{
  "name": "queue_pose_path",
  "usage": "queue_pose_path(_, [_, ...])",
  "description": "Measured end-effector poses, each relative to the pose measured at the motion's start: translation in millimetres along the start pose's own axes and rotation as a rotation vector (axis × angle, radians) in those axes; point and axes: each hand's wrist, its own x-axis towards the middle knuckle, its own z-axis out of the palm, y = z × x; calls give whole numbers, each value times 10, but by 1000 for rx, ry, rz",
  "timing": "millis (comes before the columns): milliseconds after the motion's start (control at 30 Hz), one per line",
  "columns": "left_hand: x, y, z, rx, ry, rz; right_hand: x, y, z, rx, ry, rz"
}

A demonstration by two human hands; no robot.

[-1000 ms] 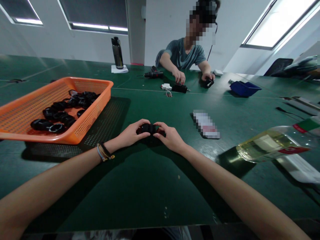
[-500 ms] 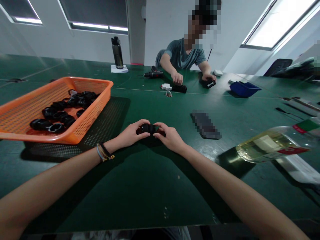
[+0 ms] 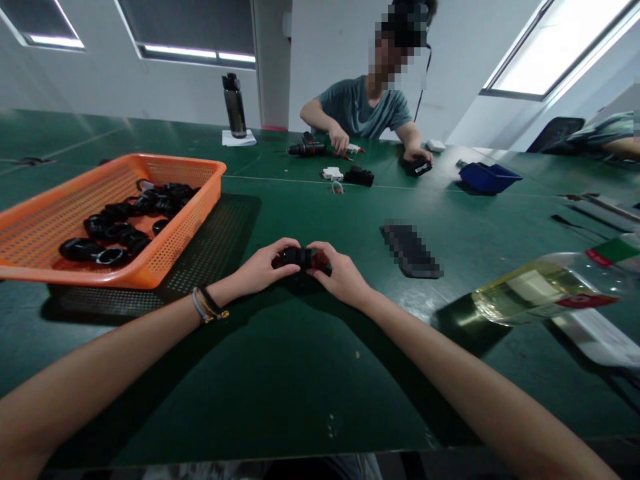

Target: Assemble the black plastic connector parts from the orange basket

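Between my two hands, just over the green table [image 3: 310, 387], is a small black cylindrical part [image 3: 296, 257]. My left hand [image 3: 265, 267] grips its left end with thumb and fingers. At the other end, my right hand [image 3: 337, 270] pinches it the same way. The fingers cover both ends, so its full shape is hidden. Left of my hands stands an orange perforated basket [image 3: 187, 233] holding several glossy black round parts [image 3: 120, 230].
A phone [image 3: 411, 252] lies right of my hands, with a bottle of yellow liquid [image 3: 540, 287] beyond it. Across the table a person [image 3: 360, 113] handles small parts near a power drill [image 3: 306, 145]. A blue bin [image 3: 487, 178] and a dark bottle [image 3: 235, 107] stand farther back.
My hands keep their hold, with only a slight shift of the right fingers. The person opposite has moved one hand from the black block back toward the drill and a small tool.
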Motion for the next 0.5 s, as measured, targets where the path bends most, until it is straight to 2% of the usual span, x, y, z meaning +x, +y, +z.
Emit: queue_pose_path(500, [-4, 30, -7, 21, 4, -13, 10, -13, 2, 1, -5, 32])
